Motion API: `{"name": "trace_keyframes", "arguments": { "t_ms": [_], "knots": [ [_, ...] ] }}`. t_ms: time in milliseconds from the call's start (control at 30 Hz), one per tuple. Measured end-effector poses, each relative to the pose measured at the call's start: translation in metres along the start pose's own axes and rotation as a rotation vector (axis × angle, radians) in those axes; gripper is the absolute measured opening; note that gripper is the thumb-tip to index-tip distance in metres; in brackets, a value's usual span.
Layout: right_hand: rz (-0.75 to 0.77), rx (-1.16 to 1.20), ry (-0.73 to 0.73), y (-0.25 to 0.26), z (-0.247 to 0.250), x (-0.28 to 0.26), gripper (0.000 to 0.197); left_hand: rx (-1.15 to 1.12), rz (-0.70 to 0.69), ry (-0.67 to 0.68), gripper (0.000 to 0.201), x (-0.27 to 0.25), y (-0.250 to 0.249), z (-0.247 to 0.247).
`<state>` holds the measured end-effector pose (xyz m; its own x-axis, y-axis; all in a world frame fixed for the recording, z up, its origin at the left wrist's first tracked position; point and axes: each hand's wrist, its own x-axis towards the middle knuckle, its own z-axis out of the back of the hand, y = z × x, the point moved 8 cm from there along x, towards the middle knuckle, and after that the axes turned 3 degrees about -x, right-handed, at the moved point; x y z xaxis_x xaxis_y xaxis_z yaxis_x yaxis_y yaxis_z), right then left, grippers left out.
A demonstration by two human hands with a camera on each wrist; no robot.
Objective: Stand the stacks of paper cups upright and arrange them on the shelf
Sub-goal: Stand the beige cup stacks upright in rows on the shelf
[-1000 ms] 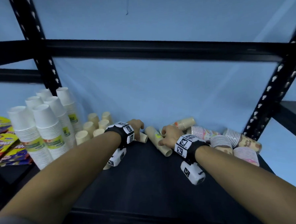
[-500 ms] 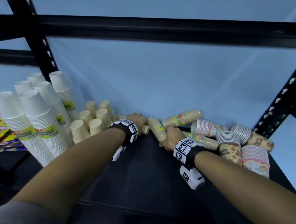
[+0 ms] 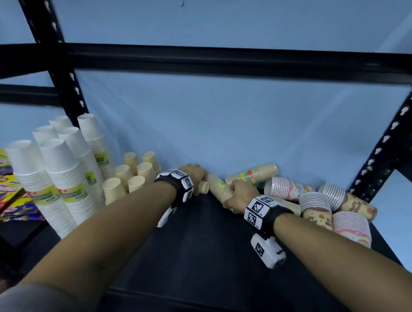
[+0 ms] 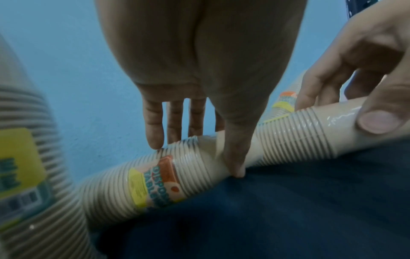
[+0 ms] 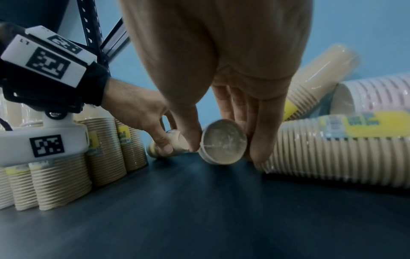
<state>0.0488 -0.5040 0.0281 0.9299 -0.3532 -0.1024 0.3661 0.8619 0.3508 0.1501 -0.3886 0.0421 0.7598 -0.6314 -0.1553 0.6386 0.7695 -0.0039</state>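
Two beige paper-cup stacks lie on the dark shelf (image 3: 205,251) near the back wall. My left hand (image 3: 194,175) pinches the left beige stack (image 4: 155,178) between thumb and fingers near its narrow end (image 3: 203,187). That stack carries a yellow and orange label. My right hand (image 3: 238,194) grips the second beige stack (image 3: 217,185), which lies at an angle just right of the first. In the right wrist view my right hand (image 5: 223,149) holds that stack's round end (image 5: 221,142) between thumb and fingers. Both stacks touch the shelf.
Tall white cup stacks (image 3: 46,188) and shorter beige stacks (image 3: 129,174) stand upright at the left. More beige (image 3: 251,175) and patterned stacks (image 3: 317,209) lie heaped at the right. Snack packets (image 3: 1,190) lie at the far left. Black uprights (image 3: 59,68) (image 3: 391,158) frame the shelf.
Both hands stay on the same lying beige stacks. Only the head view has shifted; the stacks have not visibly risen.
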Motion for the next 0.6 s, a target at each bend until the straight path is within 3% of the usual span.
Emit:
{"name": "trace_keyframes", "arguments": {
  "t_ms": [100,233,367,600],
  "knots": [
    [0.017,-0.034,-0.048,0.006,0.018,-0.003,0.035,-0.051,-0.002,-0.066,0.039,-0.005,-0.001,0.017],
    [0.013,-0.069,-0.095,0.016,0.044,-0.007,0.035,-0.175,0.010,-0.173,0.033,-0.016,0.000,0.039],
    [0.022,-0.082,-0.134,0.029,0.064,-0.011,0.032,-0.308,0.025,-0.178,0.028,-0.027,0.001,0.054],
    [0.071,-0.063,-0.147,0.054,0.080,-0.017,0.033,-0.520,0.007,-0.181,0.043,-0.040,0.000,0.058]
  ]
}}
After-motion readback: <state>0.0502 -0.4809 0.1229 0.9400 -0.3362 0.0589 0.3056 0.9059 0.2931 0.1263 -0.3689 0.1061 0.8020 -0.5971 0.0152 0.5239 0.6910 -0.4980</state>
